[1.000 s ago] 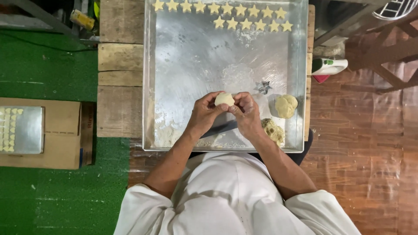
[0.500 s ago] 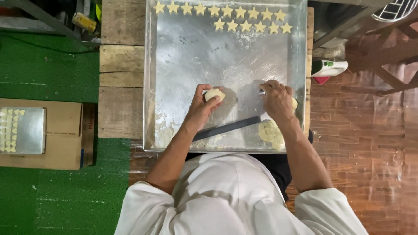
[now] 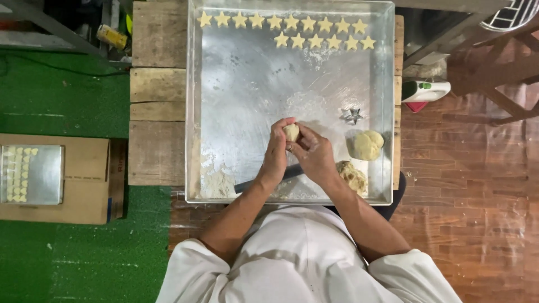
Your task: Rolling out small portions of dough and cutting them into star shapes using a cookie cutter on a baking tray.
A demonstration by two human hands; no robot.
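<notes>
I hold a small ball of dough point(image 3: 291, 132) between both hands above the middle of the large metal tray point(image 3: 247, 95). My left hand point(image 3: 276, 154) closes around the ball from the left, fingers curled over its far side. My right hand point(image 3: 314, 154) closes against it from the right, thumb and fingertips pressed to its surface. Both hands touch the ball and each other; neither is open.

The tray rests on a wooden table point(image 3: 154, 112). Along the tray's far edge lie two rows of star-shaped dough pieces point(image 3: 292, 31): a full row at the rim and a shorter row just nearer, toward the right. A metal star cutter point(image 3: 352, 116) lies on the tray to the right of my hands, apart from them. Nearer and further right sit a smooth dough lump point(image 3: 368, 145) and, just beside my right wrist, a rougher dough lump point(image 3: 352, 177). A dark flat tool point(image 3: 250, 184) lies under my left forearm near the tray's near edge. Loose flour point(image 3: 216, 180) is scattered in the near left corner.
</notes>
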